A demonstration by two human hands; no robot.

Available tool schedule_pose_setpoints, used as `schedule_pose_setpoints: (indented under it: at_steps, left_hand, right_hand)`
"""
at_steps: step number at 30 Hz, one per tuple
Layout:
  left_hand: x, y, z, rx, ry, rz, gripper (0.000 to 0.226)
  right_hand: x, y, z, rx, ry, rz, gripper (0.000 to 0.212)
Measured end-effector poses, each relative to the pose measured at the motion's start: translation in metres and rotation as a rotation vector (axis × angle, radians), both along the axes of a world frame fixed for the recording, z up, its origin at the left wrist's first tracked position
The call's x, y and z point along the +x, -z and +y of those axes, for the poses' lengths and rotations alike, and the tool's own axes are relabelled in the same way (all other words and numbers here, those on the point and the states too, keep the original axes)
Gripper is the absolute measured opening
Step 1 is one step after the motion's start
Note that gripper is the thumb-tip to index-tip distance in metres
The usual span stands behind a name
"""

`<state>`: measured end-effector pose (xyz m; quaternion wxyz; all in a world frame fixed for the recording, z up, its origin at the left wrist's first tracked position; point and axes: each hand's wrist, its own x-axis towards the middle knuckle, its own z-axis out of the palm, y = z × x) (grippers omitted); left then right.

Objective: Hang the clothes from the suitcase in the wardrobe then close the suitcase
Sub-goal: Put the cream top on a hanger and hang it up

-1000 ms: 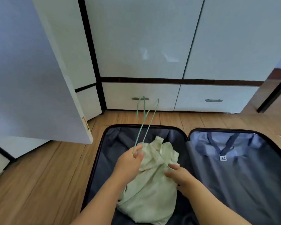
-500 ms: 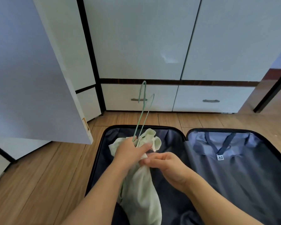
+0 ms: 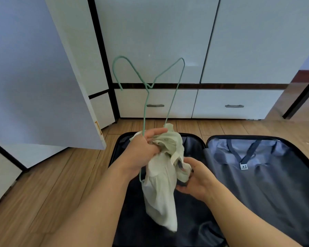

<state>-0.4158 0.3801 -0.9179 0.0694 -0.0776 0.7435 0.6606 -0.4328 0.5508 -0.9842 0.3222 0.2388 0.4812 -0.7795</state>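
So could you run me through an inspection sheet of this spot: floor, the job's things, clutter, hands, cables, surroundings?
Surface: wooden floor, the suitcase lying open on it.
Job's things: black suitcase, both halves open; pale green garment bunched and lifted above the left half; green wire hanger pointing hook-up.
Clutter: nothing seen.
Hands: left hand grips hanger and garment together; right hand holds the garment's lower folds.
Cables: nothing seen.
Surroundings: white wardrobe with two drawers shut; one wardrobe door swung open at left.
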Motion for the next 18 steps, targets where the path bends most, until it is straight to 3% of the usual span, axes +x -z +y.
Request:
schedule_pose_setpoints:
  at_steps: [2,4,9,13,14,16,18]
  left_hand:
    - [-0.001,0.001,-0.003,-0.049,-0.003,0.017,0.050]
    - [0.001,0.004,-0.007,-0.143,-0.009,-0.001,0.043]
    - [0.007,0.019,-0.022,-0.324,-0.093,-0.145,0.024]
    - [0.013,0.026,-0.034,-0.596,-0.035,-0.169,0.014]
    - [0.013,0.027,-0.037,-0.609,-0.024,-0.170,0.027]
    - [0.013,0.025,-0.039,-0.541,-0.028,-0.144,0.056]
    - [0.013,0.022,-0.040,-0.403,-0.019,-0.117,0.056]
  right_hand:
    - [-0.003,0.005,0.002,-0.099,-0.019,0.090,0.019]
    - [-0.008,0.003,0.004,-0.065,-0.073,0.217,0.014]
    - [-0.012,-0.009,0.016,0.507,-0.202,0.368,0.021]
    - [-0.019,-0.028,0.023,0.764,-0.107,0.430,0.033]
    - [-0.020,-0.035,0.024,0.716,-0.038,0.432,0.034]
    - [-0.025,-0.048,0.027,0.414,0.093,0.359,0.038]
    - [-0.028,-0.057,0.031,0.043,0.188,0.285,0.036]
